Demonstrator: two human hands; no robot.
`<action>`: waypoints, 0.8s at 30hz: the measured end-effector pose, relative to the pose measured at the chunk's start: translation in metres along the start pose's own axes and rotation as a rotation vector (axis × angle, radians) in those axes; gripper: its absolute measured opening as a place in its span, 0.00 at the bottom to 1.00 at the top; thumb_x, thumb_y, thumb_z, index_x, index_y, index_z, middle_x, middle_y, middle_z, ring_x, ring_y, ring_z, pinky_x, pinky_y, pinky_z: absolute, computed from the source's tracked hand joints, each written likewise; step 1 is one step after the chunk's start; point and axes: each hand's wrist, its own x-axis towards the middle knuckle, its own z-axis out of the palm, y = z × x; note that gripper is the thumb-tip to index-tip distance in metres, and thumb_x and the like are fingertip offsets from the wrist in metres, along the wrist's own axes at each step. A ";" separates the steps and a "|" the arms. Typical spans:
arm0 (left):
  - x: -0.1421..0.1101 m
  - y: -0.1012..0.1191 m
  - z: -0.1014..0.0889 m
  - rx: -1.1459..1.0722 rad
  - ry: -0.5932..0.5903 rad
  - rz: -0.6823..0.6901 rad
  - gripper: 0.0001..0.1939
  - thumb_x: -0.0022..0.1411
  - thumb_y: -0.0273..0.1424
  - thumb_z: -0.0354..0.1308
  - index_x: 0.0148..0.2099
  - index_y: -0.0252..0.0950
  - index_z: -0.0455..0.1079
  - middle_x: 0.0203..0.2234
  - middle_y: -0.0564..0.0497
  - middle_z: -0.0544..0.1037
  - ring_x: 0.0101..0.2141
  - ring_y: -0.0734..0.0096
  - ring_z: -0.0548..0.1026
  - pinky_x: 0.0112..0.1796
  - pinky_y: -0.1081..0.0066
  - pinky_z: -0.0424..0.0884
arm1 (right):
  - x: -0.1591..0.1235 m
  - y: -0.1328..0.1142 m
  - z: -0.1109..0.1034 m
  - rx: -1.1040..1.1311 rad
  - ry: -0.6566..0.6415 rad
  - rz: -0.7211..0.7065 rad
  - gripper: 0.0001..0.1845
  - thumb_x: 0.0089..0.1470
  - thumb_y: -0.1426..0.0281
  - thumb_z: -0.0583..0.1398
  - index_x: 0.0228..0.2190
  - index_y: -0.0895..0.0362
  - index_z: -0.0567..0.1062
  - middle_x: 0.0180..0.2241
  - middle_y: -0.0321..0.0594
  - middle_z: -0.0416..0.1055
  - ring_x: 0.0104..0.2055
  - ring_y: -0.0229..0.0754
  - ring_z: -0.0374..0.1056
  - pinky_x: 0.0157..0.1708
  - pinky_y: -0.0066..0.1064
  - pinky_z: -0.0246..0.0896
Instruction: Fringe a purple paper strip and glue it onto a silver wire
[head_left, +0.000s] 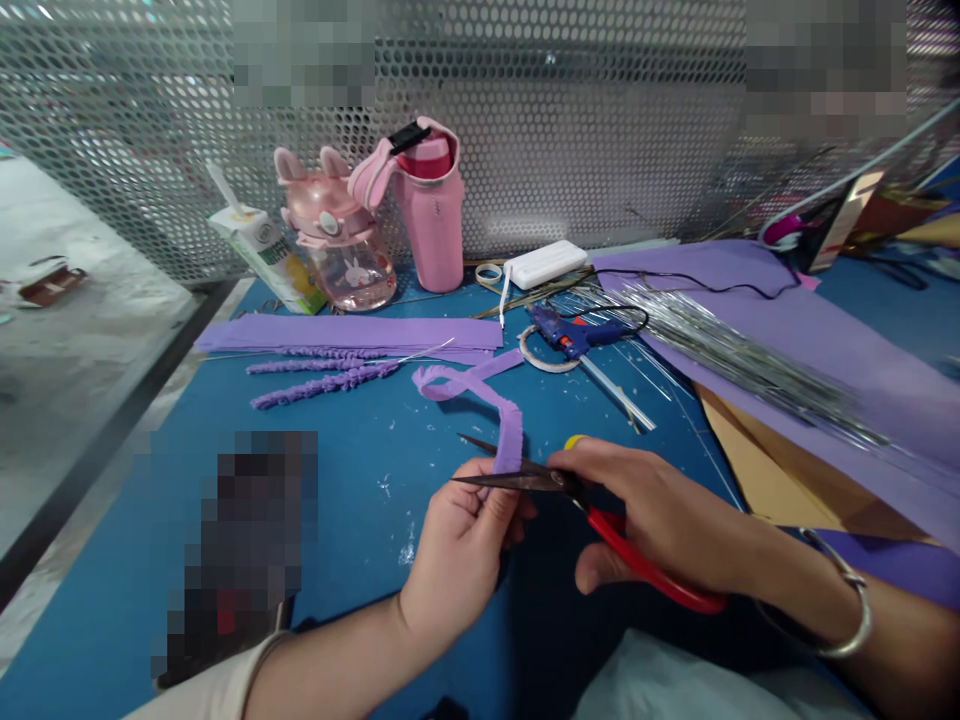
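Near the near edge of the blue counter, the grip of the left hand pinches the lower end of a fringed purple strip; the strip rises from the fingers, then curls back toward the far edge. The grip of the right hand grasps scissors by their red handle, a bracelet encircling the wrist. The blades stand parted, and the strip passes between them just above the left thumb. Toward the near left corner lies a dark object, obscured by pixelation. Beyond the hands, nearer the left edge, are fuzzy purple stems, with flat purple strips just behind them. A blue glue gun rests over a ring-shaped roll near the strip's far end; to its right, a bundle of wires lies on a purple sheet that extends toward the right edge. Along the far edge, left to right, stand a tilted drink carton, an eared cup and a pink bottle, followed by a white box-shaped device. Behind them rises a perforated metal screen.
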 end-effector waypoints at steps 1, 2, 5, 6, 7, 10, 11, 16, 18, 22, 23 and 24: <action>0.000 0.000 0.000 0.001 -0.005 0.000 0.11 0.64 0.37 0.54 0.36 0.34 0.69 0.22 0.54 0.71 0.21 0.80 0.65 0.23 0.79 0.62 | 0.000 0.000 0.000 0.006 0.001 -0.003 0.29 0.40 0.53 0.68 0.42 0.54 0.70 0.36 0.36 0.70 0.35 0.40 0.65 0.35 0.29 0.59; 0.000 0.000 0.000 0.002 -0.010 0.002 0.11 0.64 0.37 0.54 0.36 0.34 0.69 0.22 0.54 0.71 0.21 0.81 0.65 0.23 0.79 0.62 | 0.001 0.000 0.001 0.010 0.001 -0.006 0.29 0.40 0.53 0.68 0.42 0.54 0.70 0.36 0.36 0.70 0.35 0.40 0.65 0.35 0.29 0.58; 0.000 -0.001 -0.001 0.000 -0.023 0.002 0.11 0.64 0.36 0.54 0.36 0.34 0.69 0.22 0.54 0.71 0.22 0.81 0.65 0.23 0.80 0.62 | 0.002 0.001 0.001 0.021 -0.009 -0.014 0.27 0.40 0.53 0.68 0.40 0.53 0.71 0.36 0.35 0.70 0.35 0.39 0.65 0.35 0.28 0.58; 0.000 -0.002 -0.002 -0.002 -0.024 0.002 0.11 0.64 0.36 0.54 0.36 0.34 0.69 0.22 0.54 0.71 0.21 0.81 0.65 0.23 0.80 0.62 | 0.003 0.001 0.002 0.022 -0.011 -0.018 0.27 0.41 0.53 0.68 0.40 0.53 0.71 0.35 0.35 0.70 0.34 0.39 0.65 0.34 0.28 0.58; 0.001 -0.002 -0.002 -0.005 -0.024 0.004 0.11 0.64 0.36 0.54 0.36 0.33 0.69 0.22 0.54 0.71 0.21 0.81 0.65 0.23 0.80 0.62 | 0.003 0.002 0.002 0.021 -0.011 -0.024 0.26 0.41 0.53 0.68 0.39 0.54 0.71 0.35 0.35 0.70 0.34 0.39 0.65 0.34 0.28 0.58; 0.001 -0.002 -0.001 -0.013 -0.013 0.005 0.11 0.64 0.37 0.54 0.35 0.33 0.68 0.22 0.54 0.71 0.21 0.81 0.65 0.23 0.79 0.62 | 0.004 0.004 0.003 0.016 -0.016 -0.033 0.27 0.41 0.53 0.68 0.39 0.54 0.71 0.34 0.35 0.70 0.34 0.39 0.65 0.34 0.28 0.57; 0.001 -0.002 -0.001 -0.013 -0.010 0.004 0.11 0.63 0.37 0.54 0.35 0.33 0.68 0.22 0.54 0.71 0.21 0.81 0.65 0.23 0.79 0.62 | 0.004 0.004 0.003 0.016 -0.018 -0.033 0.27 0.40 0.53 0.68 0.39 0.54 0.71 0.34 0.35 0.70 0.34 0.39 0.65 0.33 0.28 0.57; -0.001 -0.002 0.000 -0.015 0.005 0.013 0.11 0.63 0.37 0.55 0.34 0.34 0.67 0.21 0.55 0.71 0.21 0.80 0.65 0.23 0.78 0.62 | 0.006 0.008 0.003 0.012 -0.007 -0.041 0.28 0.39 0.52 0.68 0.39 0.54 0.72 0.32 0.35 0.70 0.32 0.38 0.64 0.32 0.27 0.56; -0.001 -0.002 0.000 -0.016 0.008 0.012 0.11 0.63 0.37 0.55 0.34 0.34 0.67 0.21 0.54 0.71 0.21 0.80 0.65 0.23 0.78 0.62 | 0.006 0.009 0.003 0.001 -0.001 -0.043 0.28 0.38 0.51 0.68 0.38 0.54 0.73 0.30 0.34 0.69 0.30 0.38 0.64 0.30 0.26 0.56; -0.001 -0.004 -0.001 -0.002 0.022 -0.006 0.12 0.62 0.38 0.56 0.34 0.33 0.68 0.21 0.54 0.72 0.21 0.79 0.65 0.23 0.77 0.61 | 0.006 0.011 0.003 -0.013 0.008 -0.049 0.28 0.38 0.50 0.68 0.37 0.55 0.73 0.29 0.34 0.69 0.29 0.37 0.63 0.29 0.26 0.55; -0.001 -0.004 -0.001 0.004 0.026 -0.008 0.12 0.62 0.39 0.56 0.34 0.33 0.68 0.22 0.53 0.72 0.21 0.79 0.65 0.23 0.77 0.61 | 0.006 0.012 0.003 -0.014 0.009 -0.049 0.27 0.38 0.50 0.68 0.36 0.55 0.73 0.29 0.34 0.69 0.29 0.37 0.63 0.29 0.26 0.55; -0.001 -0.004 -0.002 0.009 0.030 -0.010 0.12 0.62 0.39 0.56 0.34 0.33 0.68 0.22 0.53 0.72 0.21 0.79 0.65 0.23 0.77 0.61 | 0.006 0.012 0.003 -0.014 0.008 -0.047 0.27 0.38 0.50 0.67 0.36 0.55 0.73 0.29 0.34 0.70 0.29 0.37 0.63 0.28 0.26 0.55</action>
